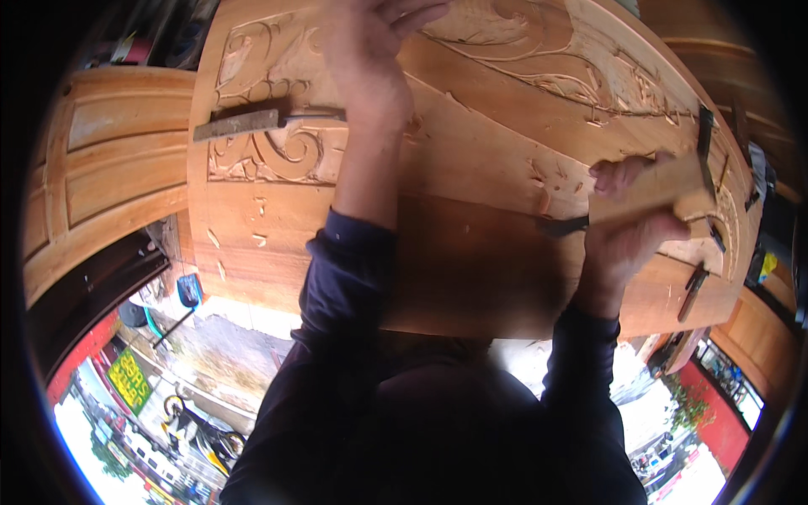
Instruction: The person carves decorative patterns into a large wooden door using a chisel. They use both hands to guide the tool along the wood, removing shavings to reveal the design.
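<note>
Right hand (627, 227) wrapped around a wooden block (652, 189), fingers (610, 172) curled over its near end and thumb underneath, so it's a firm clamp on the block. A dark chisel (562, 225) sticks out to the left just below that grip, tip on the carved wooden panel (471, 151); can't tell whether the same hand holds it. Left hand (370, 63) sits higher up on the panel near the top edge of view, fingers partly cut off, appear loosely bent and resting on the wood, nothing pinched as far as visible. Flat metal file (237, 124) lies on the scroll carving to the left of that hand. More chisels (692, 290) lie at the panel's right edge. Panelled wooden door (118, 160) stands at far left.
</note>
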Demonstrator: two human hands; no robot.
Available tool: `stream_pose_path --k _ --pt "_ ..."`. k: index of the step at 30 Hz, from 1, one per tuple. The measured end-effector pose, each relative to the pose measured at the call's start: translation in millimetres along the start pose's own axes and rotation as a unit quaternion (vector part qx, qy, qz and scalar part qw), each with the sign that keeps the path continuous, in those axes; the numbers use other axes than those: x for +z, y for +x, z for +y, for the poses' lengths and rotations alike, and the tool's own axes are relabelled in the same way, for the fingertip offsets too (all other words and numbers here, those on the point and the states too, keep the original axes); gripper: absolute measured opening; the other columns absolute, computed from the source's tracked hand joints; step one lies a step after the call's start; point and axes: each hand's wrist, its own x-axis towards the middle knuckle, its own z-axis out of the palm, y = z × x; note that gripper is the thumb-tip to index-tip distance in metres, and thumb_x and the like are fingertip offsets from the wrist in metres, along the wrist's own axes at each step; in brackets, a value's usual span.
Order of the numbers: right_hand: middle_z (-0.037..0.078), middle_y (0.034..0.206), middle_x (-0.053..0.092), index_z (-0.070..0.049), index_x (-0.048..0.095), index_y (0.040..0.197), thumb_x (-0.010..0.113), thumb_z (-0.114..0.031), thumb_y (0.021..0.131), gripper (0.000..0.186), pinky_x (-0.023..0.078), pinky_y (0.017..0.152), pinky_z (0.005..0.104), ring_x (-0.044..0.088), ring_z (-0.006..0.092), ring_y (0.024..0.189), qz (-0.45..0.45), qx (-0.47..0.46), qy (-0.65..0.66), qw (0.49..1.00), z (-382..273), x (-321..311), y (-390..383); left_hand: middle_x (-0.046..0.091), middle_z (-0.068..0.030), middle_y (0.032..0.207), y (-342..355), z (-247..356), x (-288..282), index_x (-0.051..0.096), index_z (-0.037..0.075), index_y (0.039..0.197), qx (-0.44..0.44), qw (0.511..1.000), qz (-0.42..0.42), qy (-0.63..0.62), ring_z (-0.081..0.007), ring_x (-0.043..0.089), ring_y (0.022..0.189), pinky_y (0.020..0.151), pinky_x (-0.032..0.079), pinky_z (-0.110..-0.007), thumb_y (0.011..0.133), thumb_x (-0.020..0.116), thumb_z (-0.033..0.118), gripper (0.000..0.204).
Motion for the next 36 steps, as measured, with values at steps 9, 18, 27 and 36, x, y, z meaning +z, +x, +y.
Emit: stream_pose_path --k 9,18,27,36 --pt "0.008 0.086 0.051 -0.009 0.057 0.116 0.056 -0.088 0.084 0.085 0.042 0.063 0.0353 0.047 0.0195 0.071 0.124 -0.088 0.059 0.987 -40 60 -66 0.071 -0.0273 0.117 -114 116 -79 0.053 -0.011 0.139 -0.003 0.912 -0.09 0.401 -0.0334 0.074 0.102 0.092 0.058 -0.041 0.108 0.053 0.032 0.053" --pt "0.015 0.086 0.057 -0.002 0.055 0.109 0.06 -0.094 0.072 0.099 0.046 0.069 0.0428 0.054 0.0283 0.077 0.046 -0.086 0.125 0.987 8 93 -31 0.071 -0.0209 0.121 -111 175 -164 0.058 -0.001 0.143 -0.087 0.833 -0.194 0.51 -0.0314 0.072 0.109 0.095 0.059 -0.041 0.1 0.063 0.015 0.047" --pt "0.015 0.083 0.057 -0.003 0.057 0.106 0.051 -0.099 0.072 0.101 0.046 0.066 0.0428 0.053 0.0281 0.072 0.061 -0.088 0.094 0.99 9 95 -34 0.071 -0.016 0.115 -105 168 -159 0.054 0.0 0.147 -0.158 0.882 -0.112 0.429 -0.0226 0.071 0.105 0.093 0.057 -0.034 0.104 0.061 0.016 0.047" --pt "0.014 0.082 0.054 -0.005 0.056 0.103 0.057 -0.099 0.07 0.099 0.042 0.061 0.04 0.05 0.0261 0.071 0.046 -0.113 0.083 0.989 13 105 -45 0.071 -0.0152 0.115 -108 167 -166 0.053 0.001 0.149 -0.188 0.901 -0.085 0.381 -0.0172 0.069 0.101 0.089 0.055 -0.029 0.104 0.064 0.019 0.049"
